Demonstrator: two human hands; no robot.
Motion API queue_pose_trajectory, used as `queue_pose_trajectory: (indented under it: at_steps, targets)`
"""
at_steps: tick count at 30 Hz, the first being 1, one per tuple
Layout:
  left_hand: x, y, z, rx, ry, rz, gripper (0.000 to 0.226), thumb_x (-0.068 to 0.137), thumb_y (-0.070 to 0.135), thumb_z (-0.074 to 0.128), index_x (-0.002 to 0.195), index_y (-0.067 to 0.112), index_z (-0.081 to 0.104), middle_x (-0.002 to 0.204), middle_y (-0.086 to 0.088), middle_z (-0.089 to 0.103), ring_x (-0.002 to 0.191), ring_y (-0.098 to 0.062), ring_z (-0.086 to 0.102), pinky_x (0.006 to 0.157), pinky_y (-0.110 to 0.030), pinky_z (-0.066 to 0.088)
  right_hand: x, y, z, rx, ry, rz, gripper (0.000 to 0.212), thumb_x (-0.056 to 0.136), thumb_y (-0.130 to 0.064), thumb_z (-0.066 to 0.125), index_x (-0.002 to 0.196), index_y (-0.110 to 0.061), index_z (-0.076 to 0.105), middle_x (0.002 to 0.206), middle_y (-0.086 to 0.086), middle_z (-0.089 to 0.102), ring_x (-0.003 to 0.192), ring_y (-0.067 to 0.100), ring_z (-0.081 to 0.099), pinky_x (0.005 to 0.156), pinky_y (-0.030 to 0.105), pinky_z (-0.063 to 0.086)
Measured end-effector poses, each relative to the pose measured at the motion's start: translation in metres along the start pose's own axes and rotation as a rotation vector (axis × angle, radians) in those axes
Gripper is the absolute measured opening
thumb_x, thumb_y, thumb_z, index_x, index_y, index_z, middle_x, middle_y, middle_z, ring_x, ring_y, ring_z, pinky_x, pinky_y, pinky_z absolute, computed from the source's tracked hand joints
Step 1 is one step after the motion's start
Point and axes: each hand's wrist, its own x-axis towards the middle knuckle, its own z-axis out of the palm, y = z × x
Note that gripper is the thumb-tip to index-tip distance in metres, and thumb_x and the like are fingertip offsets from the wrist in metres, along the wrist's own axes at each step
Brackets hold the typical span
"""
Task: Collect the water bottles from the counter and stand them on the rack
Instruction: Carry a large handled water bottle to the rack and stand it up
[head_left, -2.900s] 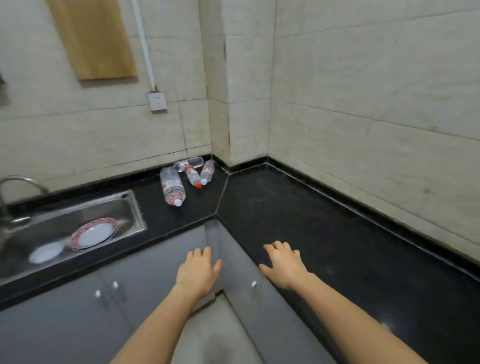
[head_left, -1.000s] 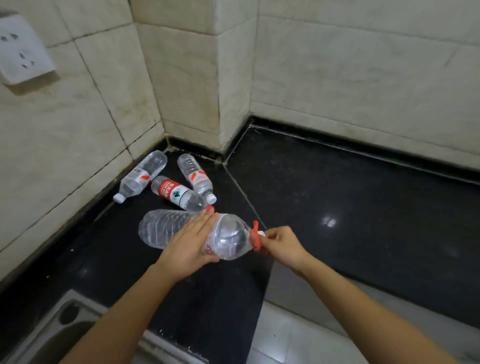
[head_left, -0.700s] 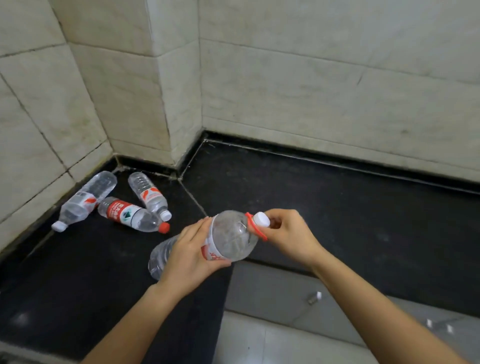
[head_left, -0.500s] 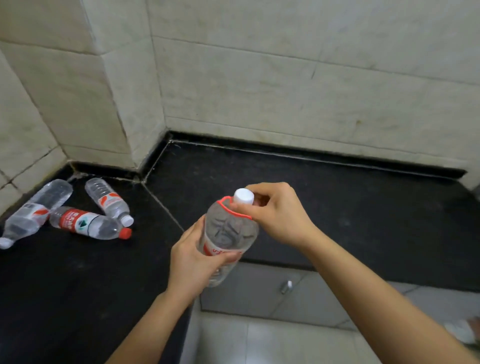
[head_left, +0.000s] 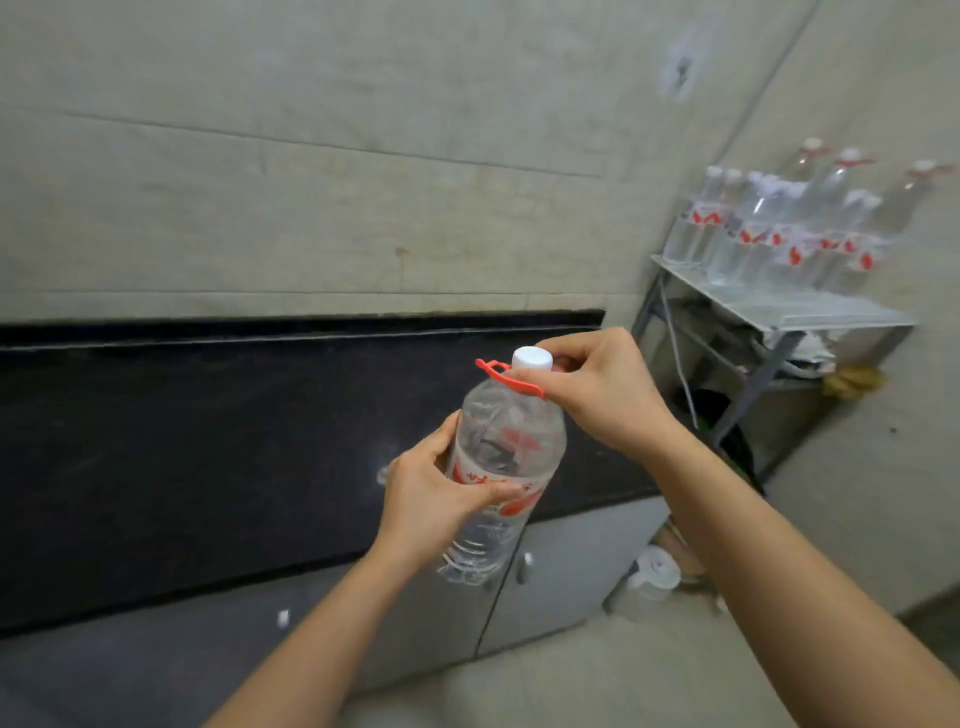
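Observation:
I hold a large clear water bottle (head_left: 506, 447) upright in front of me, above the counter's front edge. It has a white cap, a red carry handle at the neck and a red-and-white label. My left hand (head_left: 431, 493) grips its body around the label. My right hand (head_left: 597, 389) pinches the neck and handle just below the cap. The metal rack (head_left: 810, 309) stands at the right against the wall, with several upright bottles (head_left: 769, 228) on its top shelf.
The black counter (head_left: 208, 441) runs across the left and middle, with grey cabinet doors (head_left: 566, 566) below. A white roll-like object (head_left: 649, 577) lies on the floor by the cabinet. Clutter and a cable fill the rack's lower shelf (head_left: 800, 358).
The view has swung right, away from the corner with the small bottles, and the rack has come into sight. The big bottle has stayed upright in both hands.

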Motion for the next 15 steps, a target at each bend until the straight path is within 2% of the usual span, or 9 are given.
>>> queue_pose_trajectory:
  at_steps: [5,8,10,15]
  targets:
    - [0.043,0.038,0.125,-0.094,-0.187,0.055,0.067,0.054,0.023,0.091,0.115,0.034,0.064,0.102,0.013,0.072,0.097,-0.004,0.067,0.087,-0.036,0.056,-0.008,0.043,-0.124,-0.053,0.175,0.052,0.015,0.077,-0.024,0.079,0.072,-0.01,0.076,0.041,-0.011,0.045,0.044,0.0,0.037,0.047,0.016,0.031]
    - [0.071,0.061,0.192,-0.146,-0.291,0.093,0.064,0.056,0.021,0.09,0.113,0.032,0.065,0.103,0.01,0.073,0.098,-0.008,0.068,0.086,-0.037,0.056,-0.007,0.066,-0.189,-0.043,0.289,0.069,0.013,0.076,-0.021,0.079,0.067,-0.013,0.075,0.041,-0.012,0.043,0.045,-0.001,0.036,0.047,0.016,0.03]
    - [0.09,0.074,0.234,-0.173,-0.339,0.124,0.062,0.056,0.019,0.09,0.112,0.032,0.066,0.102,0.008,0.073,0.098,-0.01,0.068,0.086,-0.038,0.055,-0.004,0.081,-0.229,-0.051,0.357,0.082,0.016,0.074,-0.023,0.081,0.064,-0.012,0.074,0.043,-0.011,0.041,0.049,0.002,0.033,0.049,0.019,0.029]
    - [0.143,0.1,0.331,-0.241,-0.416,0.178,0.062,0.054,0.014,0.091,0.109,0.03,0.068,0.099,0.009,0.074,0.095,-0.009,0.069,0.086,-0.039,0.056,0.015,0.12,-0.323,-0.128,0.478,0.106,0.017,0.075,-0.018,0.08,0.061,-0.02,0.072,0.035,-0.011,0.037,0.04,0.002,0.029,0.044,0.014,0.025]
